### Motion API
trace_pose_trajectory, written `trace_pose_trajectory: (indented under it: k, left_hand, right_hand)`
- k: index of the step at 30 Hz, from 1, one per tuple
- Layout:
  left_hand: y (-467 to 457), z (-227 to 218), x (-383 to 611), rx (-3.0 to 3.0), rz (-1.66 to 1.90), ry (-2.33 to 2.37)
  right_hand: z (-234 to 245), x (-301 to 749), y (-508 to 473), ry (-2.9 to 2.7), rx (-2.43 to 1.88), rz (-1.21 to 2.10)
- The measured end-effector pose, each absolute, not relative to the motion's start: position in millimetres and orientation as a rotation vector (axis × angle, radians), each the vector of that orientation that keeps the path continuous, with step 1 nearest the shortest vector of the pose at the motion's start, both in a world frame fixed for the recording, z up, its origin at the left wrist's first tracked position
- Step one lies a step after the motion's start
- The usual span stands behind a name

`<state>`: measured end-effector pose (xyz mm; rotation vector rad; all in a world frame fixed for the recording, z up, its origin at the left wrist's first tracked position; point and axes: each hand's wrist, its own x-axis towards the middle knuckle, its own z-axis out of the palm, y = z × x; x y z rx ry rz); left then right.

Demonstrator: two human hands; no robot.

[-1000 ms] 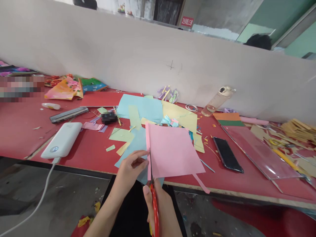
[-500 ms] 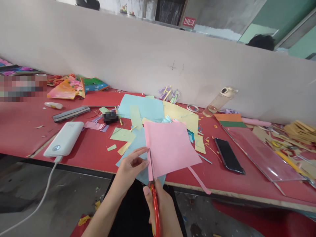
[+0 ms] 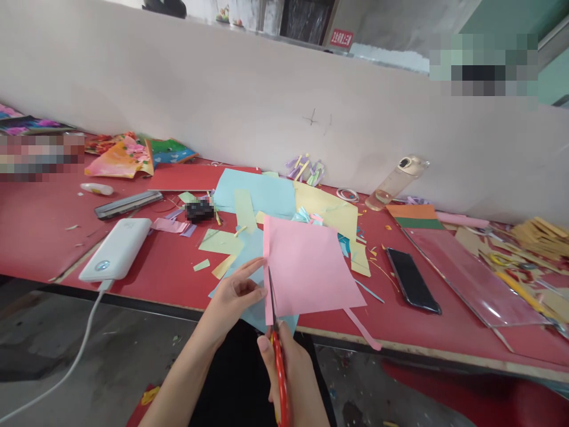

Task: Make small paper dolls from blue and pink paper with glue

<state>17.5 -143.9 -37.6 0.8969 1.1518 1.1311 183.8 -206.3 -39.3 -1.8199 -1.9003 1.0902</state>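
Note:
A pink paper sheet (image 3: 309, 267) is held up over the near edge of the red table (image 3: 169, 261). My left hand (image 3: 233, 293) pinches its left edge, fingers closed on the paper. My right hand (image 3: 291, 370) grips red-handled scissors (image 3: 278, 356), whose blades run up into the sheet close to its left edge, splitting off a narrow strip. A cut pink strip (image 3: 362, 329) hangs from the sheet's lower right corner.
Blue, yellow and green paper pieces (image 3: 255, 196) lie behind the pink sheet. A white power bank (image 3: 116, 249) with a cable sits at left, a black phone (image 3: 411, 279) at right, beside a clear plastic sheet (image 3: 471, 273). A bottle (image 3: 393, 184) leans on the grey partition.
The pink sheet has shifted slightly and the scissors have stayed in the cut along its left edge. My left hand has adjusted its pinch a little.

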Motion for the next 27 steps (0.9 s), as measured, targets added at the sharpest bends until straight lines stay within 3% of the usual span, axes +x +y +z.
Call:
trace_pose_trajectory:
  k: [12, 19, 23, 27]
  left_hand:
    - [-119.0, -36.0, 0.7, 1.237, 1.049, 1.166]
    - [-82.1, -29.3, -7.1, 1.302, 1.026, 1.107]
    - [-74.8, -21.3, -7.0, 1.249, 1.214, 1.159]
    - [-84.6, -15.6, 5.4, 1.043, 1.63, 1.217]
  right_hand:
    - [-51.7, 182.8, -209.6, -1.834, -1.733, 1.093]
    - [-59.2, 190.4, -211.1, -1.92, -1.596, 0.905]
    - [-61.8, 194.7, -211.9, -1.99, -1.452, 0.836]
    - [-64.1, 192.9, -215.6, -2.001, -1.41, 0.746]
